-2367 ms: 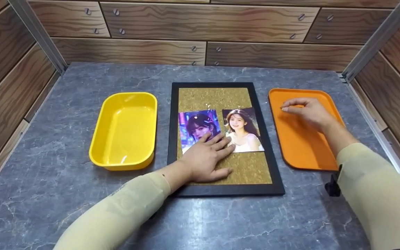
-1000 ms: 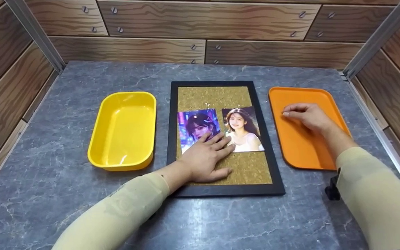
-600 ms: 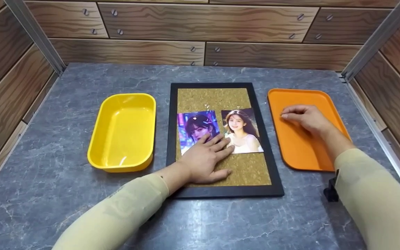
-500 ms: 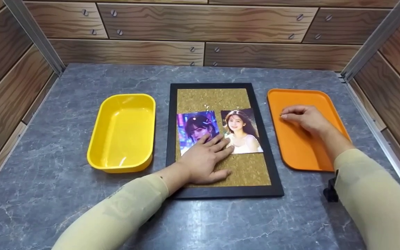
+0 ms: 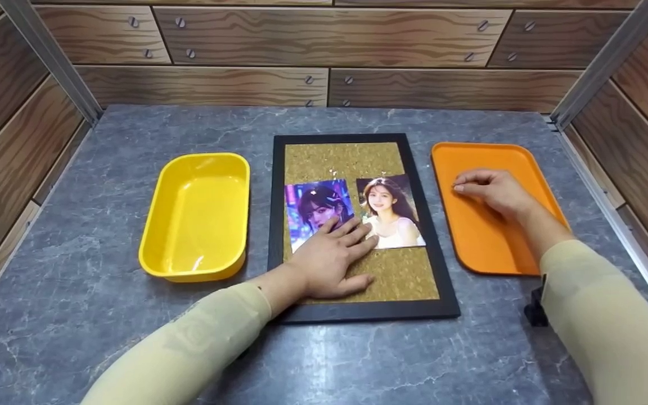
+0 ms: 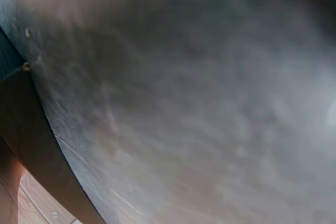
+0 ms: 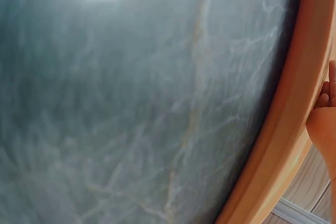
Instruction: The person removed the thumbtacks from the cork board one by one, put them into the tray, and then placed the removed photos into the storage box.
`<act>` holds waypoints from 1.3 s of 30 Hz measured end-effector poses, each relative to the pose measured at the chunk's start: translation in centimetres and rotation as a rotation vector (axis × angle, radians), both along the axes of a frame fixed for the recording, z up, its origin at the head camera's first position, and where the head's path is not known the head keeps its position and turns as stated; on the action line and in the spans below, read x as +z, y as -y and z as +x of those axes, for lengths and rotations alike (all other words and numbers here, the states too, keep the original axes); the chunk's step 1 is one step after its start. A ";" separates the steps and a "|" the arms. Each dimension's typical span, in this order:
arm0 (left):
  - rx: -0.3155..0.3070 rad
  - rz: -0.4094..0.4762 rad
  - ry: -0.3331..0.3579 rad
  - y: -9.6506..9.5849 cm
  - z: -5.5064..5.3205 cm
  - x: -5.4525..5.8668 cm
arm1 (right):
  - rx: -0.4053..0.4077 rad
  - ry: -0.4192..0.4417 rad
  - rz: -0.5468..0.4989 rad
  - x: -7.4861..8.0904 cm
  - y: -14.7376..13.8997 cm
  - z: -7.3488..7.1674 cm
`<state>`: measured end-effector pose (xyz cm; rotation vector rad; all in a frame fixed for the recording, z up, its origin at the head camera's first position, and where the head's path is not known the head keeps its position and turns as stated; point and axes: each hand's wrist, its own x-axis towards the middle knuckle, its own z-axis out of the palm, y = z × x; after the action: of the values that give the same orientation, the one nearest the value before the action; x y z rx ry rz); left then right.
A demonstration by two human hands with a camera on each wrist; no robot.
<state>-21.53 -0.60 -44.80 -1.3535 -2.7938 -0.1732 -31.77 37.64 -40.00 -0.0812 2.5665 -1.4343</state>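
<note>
In the head view my left hand rests with spread fingers on a black-framed cork board, over the lower edges of two photos. The left photo has purple and blue tones; the right photo shows a person in a white top. Small clear pins stand at the photos' top edges. My right hand is over the orange tray, thumb and forefinger together at the tips. They pinch something tiny, apparently a pin, mostly hidden by the fingertips.
A yellow basin stands left of the board on the grey marbled table. Wood-patterned walls with metal corner posts enclose the table at the back and sides. The left wrist view is mostly blurred tabletop.
My right hand has shifted slightly toward me over the tray, its fingertips staying together. The left hand has kept its place on the board. The whole head view has drifted a little.
</note>
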 end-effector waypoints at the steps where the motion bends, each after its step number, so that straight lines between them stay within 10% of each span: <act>1: 0.000 0.000 -0.001 0.0 0.0 0.0 | 0.000 -0.002 -0.004 0.0 0.0 0.0; 16: 0.001 0.002 0.000 0.0 0.2 -0.2 | -0.009 -0.032 0.008 -2.8 -1.3 -1.5; 39: 0.008 -0.001 0.008 0.0 0.0 0.0 | -0.008 0.007 -0.006 -1.7 -1.2 -1.4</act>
<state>-21.53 -0.61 -44.80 -1.3449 -2.8058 -0.1768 -33.16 38.79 -41.72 -0.0673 2.5597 -1.4426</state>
